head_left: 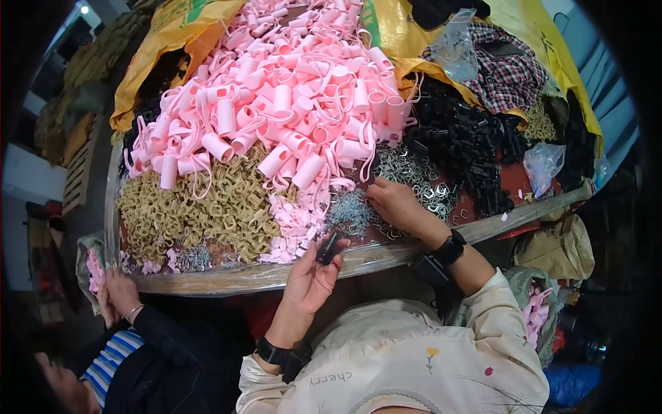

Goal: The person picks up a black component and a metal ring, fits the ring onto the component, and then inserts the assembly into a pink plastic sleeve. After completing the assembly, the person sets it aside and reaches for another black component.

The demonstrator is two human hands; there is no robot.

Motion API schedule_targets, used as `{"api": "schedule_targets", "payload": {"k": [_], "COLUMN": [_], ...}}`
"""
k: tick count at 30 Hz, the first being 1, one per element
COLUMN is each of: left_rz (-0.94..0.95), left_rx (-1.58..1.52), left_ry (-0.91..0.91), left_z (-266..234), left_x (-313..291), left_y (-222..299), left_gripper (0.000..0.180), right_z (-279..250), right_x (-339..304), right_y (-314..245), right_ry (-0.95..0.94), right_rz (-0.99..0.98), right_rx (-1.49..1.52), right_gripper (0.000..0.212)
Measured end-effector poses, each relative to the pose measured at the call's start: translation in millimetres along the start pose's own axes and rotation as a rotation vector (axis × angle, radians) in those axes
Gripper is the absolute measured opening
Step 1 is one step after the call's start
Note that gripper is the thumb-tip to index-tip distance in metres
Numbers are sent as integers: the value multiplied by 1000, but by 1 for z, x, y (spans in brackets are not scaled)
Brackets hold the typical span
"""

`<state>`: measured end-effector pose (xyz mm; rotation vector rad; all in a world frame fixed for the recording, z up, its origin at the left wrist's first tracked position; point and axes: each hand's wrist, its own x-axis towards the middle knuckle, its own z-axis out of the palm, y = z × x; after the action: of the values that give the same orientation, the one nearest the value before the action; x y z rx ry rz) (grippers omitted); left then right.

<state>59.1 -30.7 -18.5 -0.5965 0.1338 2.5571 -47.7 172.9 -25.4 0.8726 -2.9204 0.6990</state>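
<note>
My left hand (309, 283) is palm up near the table's front edge. Its fingers and thumb hold a small black plastic part (328, 248), whose exact kind I cannot make out. Further right, my right hand (400, 205) reaches down at the edge of a pile of small silver screws (349, 212). Its fingers are drawn together, and whatever is between the fingertips is hidden. Silver metal hooks (431, 190) lie beside and behind that hand. Small pink plastic pieces (293, 224) are heaped left of the screws.
Pink cylindrical holders with straps (276, 96) form a big heap behind. Brass-coloured buckles (200, 207) lie left, black plastic parts (469, 145) right. A wrapped wooden rim (372, 259) edges the table. At the lower left, a co-worker's hand (123, 293) is beside a bag of pink pieces (94, 269).
</note>
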Motion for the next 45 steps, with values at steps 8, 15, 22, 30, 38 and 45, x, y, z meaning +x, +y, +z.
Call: {"api": "schedule_targets", "payload": {"k": [8,15,22,30,38,45], "left_rz": [-24,131,575,972,976,794], "left_rx": [79,461,1293,1405,1392,1374], "left_ry": [-127,-22,38,-1,63,93], "left_z": [-4,12,16,14,11,6], "left_x": [3,7,29,24,35,32], "left_y": [-4,-5,-18,-25,-24,-19], "left_gripper": [38,31,19,15,20,15], "right_z": [3,-13,-39,-18,-12,-6], "right_x": [4,-3,-16,-27,-25,-28], "right_y": [0,-1,-60,-57,-60,-63], "right_ry": [-102,-16,-372,-390,-289,-245], "right_rz": [1,-22,313,492,441,412], "right_rx": [-143,257,1109,1566,1616,1488], "right_gripper": [7,7,11,8,8,7]}}
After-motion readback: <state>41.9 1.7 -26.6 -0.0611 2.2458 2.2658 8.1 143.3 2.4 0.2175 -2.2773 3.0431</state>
